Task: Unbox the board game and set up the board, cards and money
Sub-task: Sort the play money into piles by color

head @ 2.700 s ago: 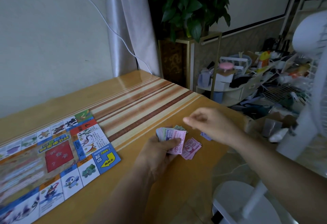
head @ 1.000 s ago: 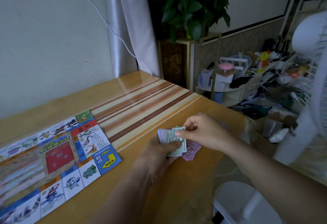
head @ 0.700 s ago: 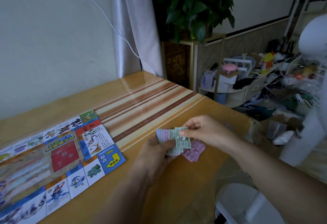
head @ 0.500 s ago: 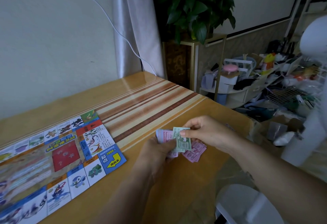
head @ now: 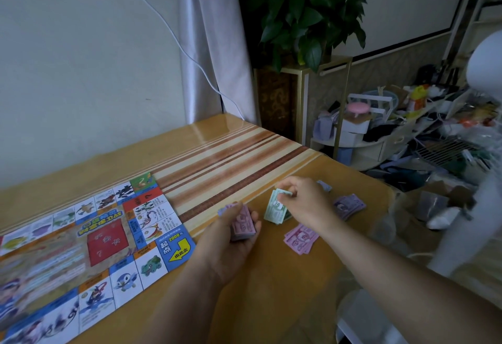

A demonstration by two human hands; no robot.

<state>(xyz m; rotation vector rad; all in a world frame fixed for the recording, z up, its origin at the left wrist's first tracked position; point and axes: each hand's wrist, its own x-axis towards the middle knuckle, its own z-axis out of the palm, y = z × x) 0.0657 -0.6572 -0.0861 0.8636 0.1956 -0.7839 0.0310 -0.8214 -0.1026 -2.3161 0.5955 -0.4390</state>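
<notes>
The colourful game board [head: 81, 237] lies unfolded on the left of the table [head: 217, 150]. My left hand [head: 231, 235] grips a stack of play money [head: 242, 223] with a pink note on top. To its right, my right hand [head: 304, 202] pinches a green note [head: 275, 206] by its upper edge, down at the tabletop over a small green pile. A pink pile of notes [head: 300, 238] lies near my right wrist. A purple pile [head: 349, 205] lies further right, and a small bluish note [head: 324, 185] peeks out behind my right hand.
The table's right edge runs just past the purple pile. Beyond it stand a white fan [head: 486, 137], a cardboard box [head: 437, 202] and cluttered shelves [head: 394, 137]. A potted plant [head: 307, 12] on a gold stand sits behind the table's far corner.
My right hand has pulled the green note off the stack in my left hand and carried it right and down to the table. The stack now shows a pink note on top.
</notes>
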